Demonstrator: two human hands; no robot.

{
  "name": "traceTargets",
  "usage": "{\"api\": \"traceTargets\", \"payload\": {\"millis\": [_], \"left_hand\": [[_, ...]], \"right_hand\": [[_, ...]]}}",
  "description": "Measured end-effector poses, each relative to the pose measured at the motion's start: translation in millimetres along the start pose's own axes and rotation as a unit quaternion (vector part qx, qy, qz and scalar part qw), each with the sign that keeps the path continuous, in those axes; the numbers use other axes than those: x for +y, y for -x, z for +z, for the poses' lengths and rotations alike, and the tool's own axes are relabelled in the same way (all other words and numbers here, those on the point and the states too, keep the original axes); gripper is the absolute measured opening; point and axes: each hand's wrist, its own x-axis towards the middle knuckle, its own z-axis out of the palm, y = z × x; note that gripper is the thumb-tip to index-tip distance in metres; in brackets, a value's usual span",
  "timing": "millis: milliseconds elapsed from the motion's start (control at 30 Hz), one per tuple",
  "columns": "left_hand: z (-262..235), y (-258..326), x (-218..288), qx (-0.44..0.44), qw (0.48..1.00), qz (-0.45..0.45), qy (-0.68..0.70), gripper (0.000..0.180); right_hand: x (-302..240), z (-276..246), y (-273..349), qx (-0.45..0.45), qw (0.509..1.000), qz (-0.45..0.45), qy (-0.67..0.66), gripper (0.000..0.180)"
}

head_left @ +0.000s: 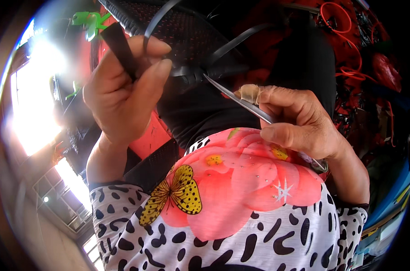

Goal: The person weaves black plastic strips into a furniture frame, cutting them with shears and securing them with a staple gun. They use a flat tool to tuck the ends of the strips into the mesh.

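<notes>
From afar I watch my left hand (123, 88) pinch a black strip (156, 20) near the woven panel's (178, 34) near edge, presumably for steadiness. My right fingers grip a pointed metal tool (243, 105), tip toward that edge; in this gloom, contact is uncertain.

Strong white light pours in from the left, where the window (35, 104) is burnt out to featureless glare; a milky haze spreads from it toward the left hand (121, 92), thinning contrast there; the printed shirt (214, 217) is brightly lit, with faint soft shadows; the pointed metal tool (243, 105) catches a pale gleam; the black woven piece (180, 36) and dark trousers (191, 115) sink into shadow, much of their detail lost; the far right is dim and soft; straight edges bend near the rim, bluish fringes line it, and the corners fall to black.
</notes>
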Motion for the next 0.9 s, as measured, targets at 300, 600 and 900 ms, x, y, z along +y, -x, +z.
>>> {"api": "traceTargets", "payload": {"millis": [300,600,900], "left_hand": [[-15.1,15.0,6.9,0.017,0.996,0.006,-0.091,0.028],[-5.7,3.5,9.9,-0.011,0.996,0.033,-0.078,0.025],[1.4,-3.7,17.5,-0.038,0.99,0.011,-0.133,0.024]], "right_hand": [[-11.5,2.5,1.2,-0.048,0.994,0.032,0.09,0.048],[-10.0,-12.7,1.0,-0.051,0.998,0.034,0.023,0.049],[-1.7,5.1,-9.7,-0.022,0.998,-0.02,-0.047,0.04]]}}
